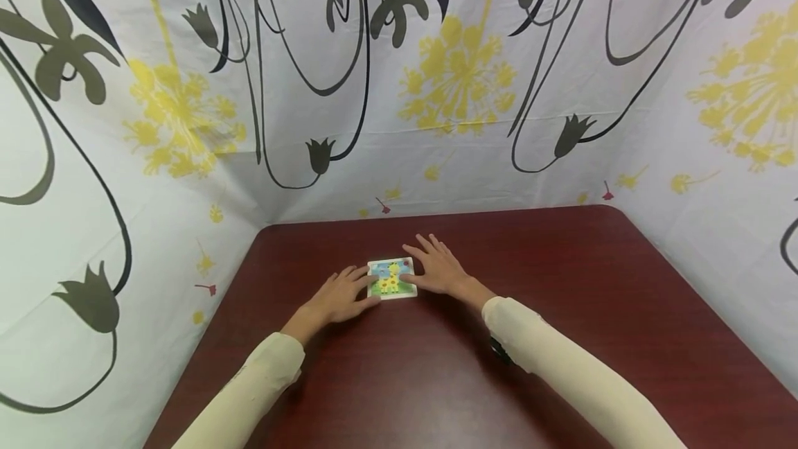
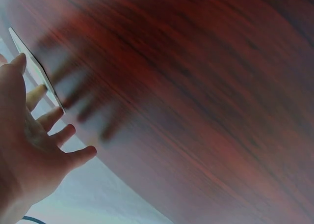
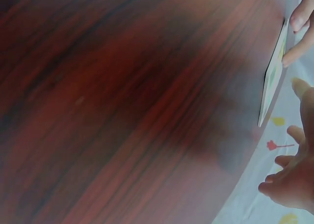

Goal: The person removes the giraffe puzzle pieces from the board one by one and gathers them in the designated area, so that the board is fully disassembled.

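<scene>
1. Giraffe picture board point(image 1: 390, 287): on the counter point(image 1: 405, 373), toward its far edge; red corner mark point(image 1: 406, 264) too small to read.
2. Your left hand point(image 1: 339, 296): grip wide, fingers spread at the board's left side.
3. Your right hand point(image 1: 440, 271): grip wide, thumb over the right edge.
4. Flower-printed cloth point(image 1: 386, 175): behind the counter.

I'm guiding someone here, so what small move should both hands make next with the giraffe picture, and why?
Perhaps curl the left hand and right hand inward to grip the giraffe picture by its sides, since it lies flat on the table, with one spread hand at each side and neither gripping it.
</scene>
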Demonstrator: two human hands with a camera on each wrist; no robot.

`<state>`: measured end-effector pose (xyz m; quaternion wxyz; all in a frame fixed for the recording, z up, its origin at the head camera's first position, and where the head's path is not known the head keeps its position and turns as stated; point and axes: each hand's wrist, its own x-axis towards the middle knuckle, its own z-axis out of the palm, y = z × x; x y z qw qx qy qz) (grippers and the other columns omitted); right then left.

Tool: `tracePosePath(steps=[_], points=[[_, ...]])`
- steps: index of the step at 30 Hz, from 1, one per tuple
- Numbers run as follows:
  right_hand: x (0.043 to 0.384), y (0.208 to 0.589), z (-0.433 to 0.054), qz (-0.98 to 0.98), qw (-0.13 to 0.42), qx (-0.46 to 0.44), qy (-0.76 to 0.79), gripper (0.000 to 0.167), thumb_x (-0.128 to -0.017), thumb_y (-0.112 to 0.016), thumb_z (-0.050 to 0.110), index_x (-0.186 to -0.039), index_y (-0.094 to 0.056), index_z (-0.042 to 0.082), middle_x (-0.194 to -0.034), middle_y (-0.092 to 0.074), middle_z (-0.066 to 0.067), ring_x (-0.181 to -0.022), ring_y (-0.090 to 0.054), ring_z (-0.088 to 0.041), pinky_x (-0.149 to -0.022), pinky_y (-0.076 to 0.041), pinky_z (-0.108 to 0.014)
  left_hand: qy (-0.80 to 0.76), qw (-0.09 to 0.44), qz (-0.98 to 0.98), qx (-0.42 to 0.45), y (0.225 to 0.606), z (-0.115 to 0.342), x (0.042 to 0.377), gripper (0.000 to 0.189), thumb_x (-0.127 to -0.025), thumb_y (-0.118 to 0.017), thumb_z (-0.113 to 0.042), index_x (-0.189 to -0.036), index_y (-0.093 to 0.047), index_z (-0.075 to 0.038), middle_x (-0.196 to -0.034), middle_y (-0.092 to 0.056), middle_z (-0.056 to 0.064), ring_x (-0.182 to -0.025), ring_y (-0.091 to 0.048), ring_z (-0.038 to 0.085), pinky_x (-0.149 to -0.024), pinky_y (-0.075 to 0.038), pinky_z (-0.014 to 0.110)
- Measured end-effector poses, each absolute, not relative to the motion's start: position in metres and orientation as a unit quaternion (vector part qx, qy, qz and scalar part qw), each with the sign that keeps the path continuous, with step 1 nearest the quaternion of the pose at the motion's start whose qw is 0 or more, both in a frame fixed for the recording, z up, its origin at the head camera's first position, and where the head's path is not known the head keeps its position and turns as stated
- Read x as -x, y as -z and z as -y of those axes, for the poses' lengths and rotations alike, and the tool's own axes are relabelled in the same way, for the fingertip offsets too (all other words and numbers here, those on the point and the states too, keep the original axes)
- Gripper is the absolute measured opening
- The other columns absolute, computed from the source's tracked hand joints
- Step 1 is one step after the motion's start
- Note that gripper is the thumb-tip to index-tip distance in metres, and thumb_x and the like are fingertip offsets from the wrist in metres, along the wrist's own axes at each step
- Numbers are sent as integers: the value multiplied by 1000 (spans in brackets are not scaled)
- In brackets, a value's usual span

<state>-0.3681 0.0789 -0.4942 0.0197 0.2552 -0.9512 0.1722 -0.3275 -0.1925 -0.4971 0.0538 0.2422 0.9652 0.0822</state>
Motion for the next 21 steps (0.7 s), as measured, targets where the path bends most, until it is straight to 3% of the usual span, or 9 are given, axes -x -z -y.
tracePosePath(steps=[11,21], points=[[375,500,-61,931,51,-298,-205,69,-98,-73,39,-155,-49,10,-161,-39,-25,-148,-32,-52,-112,-33,-69,-106,30,-961,-252,496,192,328,58,-102,-60,-53,-150,-56,-20,-159,-44,12,-147,-38,36,-111,-40,61],[384,504,-47,922,22,-313,-225,67,-98,-74,35,-154,-49,8,-155,-49,-19,-142,-44,-41,-110,-39,-62,-95,39,-960,-262,496,193,333,54,-105,-58,-48,-152,-54,-21,-161,-43,12,-147,-39,35,-109,-43,61]])
